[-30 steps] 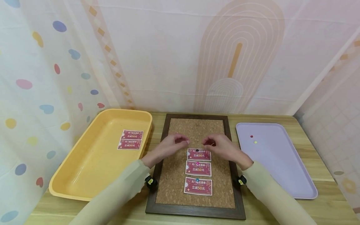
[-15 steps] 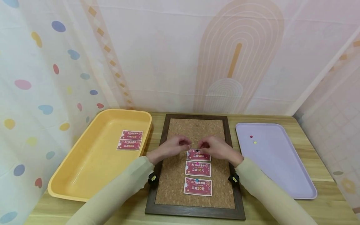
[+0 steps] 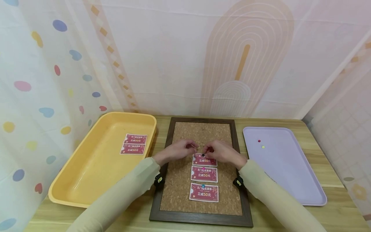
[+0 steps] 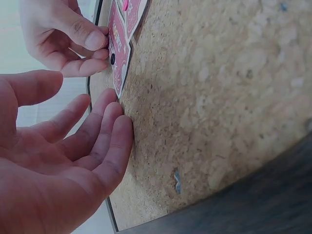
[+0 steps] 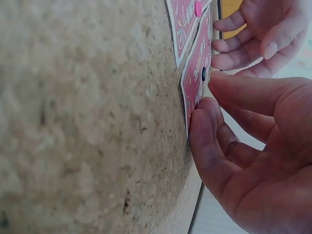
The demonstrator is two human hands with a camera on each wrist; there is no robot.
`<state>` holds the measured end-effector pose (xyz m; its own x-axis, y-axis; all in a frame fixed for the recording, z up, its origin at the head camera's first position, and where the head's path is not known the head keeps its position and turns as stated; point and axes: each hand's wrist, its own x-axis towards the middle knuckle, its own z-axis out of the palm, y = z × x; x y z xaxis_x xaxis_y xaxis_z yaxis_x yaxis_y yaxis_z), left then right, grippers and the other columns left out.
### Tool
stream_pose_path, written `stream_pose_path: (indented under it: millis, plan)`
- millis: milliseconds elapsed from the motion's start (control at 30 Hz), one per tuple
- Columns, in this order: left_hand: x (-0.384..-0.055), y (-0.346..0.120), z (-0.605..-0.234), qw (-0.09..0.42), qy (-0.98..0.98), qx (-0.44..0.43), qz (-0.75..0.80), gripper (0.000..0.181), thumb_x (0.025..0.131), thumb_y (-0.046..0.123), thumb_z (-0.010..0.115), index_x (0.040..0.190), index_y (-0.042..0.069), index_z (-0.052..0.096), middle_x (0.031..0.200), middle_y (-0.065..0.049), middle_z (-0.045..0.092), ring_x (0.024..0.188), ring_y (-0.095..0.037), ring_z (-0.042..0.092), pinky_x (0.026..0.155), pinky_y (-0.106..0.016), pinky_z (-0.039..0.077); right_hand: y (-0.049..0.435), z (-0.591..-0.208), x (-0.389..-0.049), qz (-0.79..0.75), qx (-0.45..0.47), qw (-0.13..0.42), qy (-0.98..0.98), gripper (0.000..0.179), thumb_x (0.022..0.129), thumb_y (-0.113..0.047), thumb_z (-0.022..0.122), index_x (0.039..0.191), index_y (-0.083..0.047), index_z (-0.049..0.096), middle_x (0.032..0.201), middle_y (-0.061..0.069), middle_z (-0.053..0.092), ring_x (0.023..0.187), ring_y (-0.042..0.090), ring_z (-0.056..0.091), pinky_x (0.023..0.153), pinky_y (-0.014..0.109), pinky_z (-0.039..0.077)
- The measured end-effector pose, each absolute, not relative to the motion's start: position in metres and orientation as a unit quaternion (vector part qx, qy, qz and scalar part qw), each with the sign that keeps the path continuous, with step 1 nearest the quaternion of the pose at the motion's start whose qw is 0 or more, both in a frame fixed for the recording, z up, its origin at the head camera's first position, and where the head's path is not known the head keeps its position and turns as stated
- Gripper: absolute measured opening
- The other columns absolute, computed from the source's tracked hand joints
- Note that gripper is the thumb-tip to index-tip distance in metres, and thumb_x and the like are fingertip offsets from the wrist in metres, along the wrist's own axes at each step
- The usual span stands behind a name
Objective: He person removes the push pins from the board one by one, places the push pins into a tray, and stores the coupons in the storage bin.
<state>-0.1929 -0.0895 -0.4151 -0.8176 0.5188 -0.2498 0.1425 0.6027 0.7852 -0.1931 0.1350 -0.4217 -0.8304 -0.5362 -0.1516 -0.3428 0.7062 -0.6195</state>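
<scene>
Three red paper coupons lie in a column on a framed corkboard (image 3: 179, 199). Black, pink and blue push pins sit in the top coupon (image 3: 207, 161), middle coupon (image 3: 204, 176) and bottom coupon (image 3: 204, 194) respectively. My right hand (image 3: 222, 152) is at the top coupon. In the right wrist view, its fingertips touch the paper below the black push pin (image 5: 204, 74), and the thumb is close to that pin. My left hand (image 3: 180, 150) rests its relaxed fingertips on the cork by the coupon's upper left corner, its thumb apart and nothing held.
To the left stands a deep yellow tray (image 3: 84, 174) with two more coupons (image 3: 133, 149) in it. A shallow lilac tray (image 3: 292, 170) on the right holds a red push pin (image 3: 259, 140) and a yellow push pin (image 3: 263, 147). A printed curtain hangs behind the wooden table.
Both hands have come closer together over the top coupon; the right moved left and the left moved slightly right. Coupons and pins look unmoved.
</scene>
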Motion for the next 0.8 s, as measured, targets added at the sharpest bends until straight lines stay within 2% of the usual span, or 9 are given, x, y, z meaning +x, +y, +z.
stream_pose_path:
  millis: [333,533,667,800]
  plan:
    - [-0.197,-0.0874,-0.4171,0.248,0.859,0.175,0.413,0.03,0.104,0.013,0.055,0.131,0.003,0.065,0.117,-0.008,0.069,0.107,-0.022,0.063,0.095,-0.043,0.051,0.1319,-0.4211,-0.1929,-0.284,-0.238,0.156,0.916,0.008,0.095,-0.008,0.073,0.101,-0.01,0.077,0.091,-0.002,0.07,0.078,0.011,0.058,0.073,0.032,0.047]
    - [-0.1993,-0.0854,-0.4182,0.255,0.85,0.163,0.431,0.031,0.104,0.009,0.055,0.133,0.002,0.063,0.114,-0.008,0.068,0.103,-0.021,0.063,0.091,-0.04,0.052,0.1328,-0.4224,-0.1933,-0.29,-0.237,0.159,0.913,0.007,0.095,-0.008,0.073,0.101,-0.009,0.077,0.089,-0.003,0.069,0.078,0.01,0.059,0.073,0.031,0.047]
    - [-0.2002,-0.0839,-0.419,0.268,0.831,0.153,0.463,0.034,0.101,0.002,0.056,0.134,-0.003,0.06,0.111,-0.012,0.068,0.099,-0.022,0.066,0.087,-0.037,0.057,0.1336,-0.4234,-0.1934,-0.29,-0.239,0.155,0.914,0.007,0.095,-0.008,0.073,0.1,-0.01,0.077,0.087,-0.004,0.069,0.076,0.01,0.058,0.072,0.031,0.047]
    - [-0.1992,-0.083,-0.4214,0.257,0.829,0.149,0.473,0.038,0.095,-0.003,0.063,0.133,-0.004,0.061,0.11,-0.012,0.069,0.099,-0.021,0.065,0.085,-0.035,0.057,0.1337,-0.4239,-0.1929,-0.291,-0.242,0.15,0.913,0.007,0.094,-0.007,0.073,0.1,-0.009,0.076,0.087,-0.004,0.069,0.075,0.01,0.058,0.072,0.031,0.046]
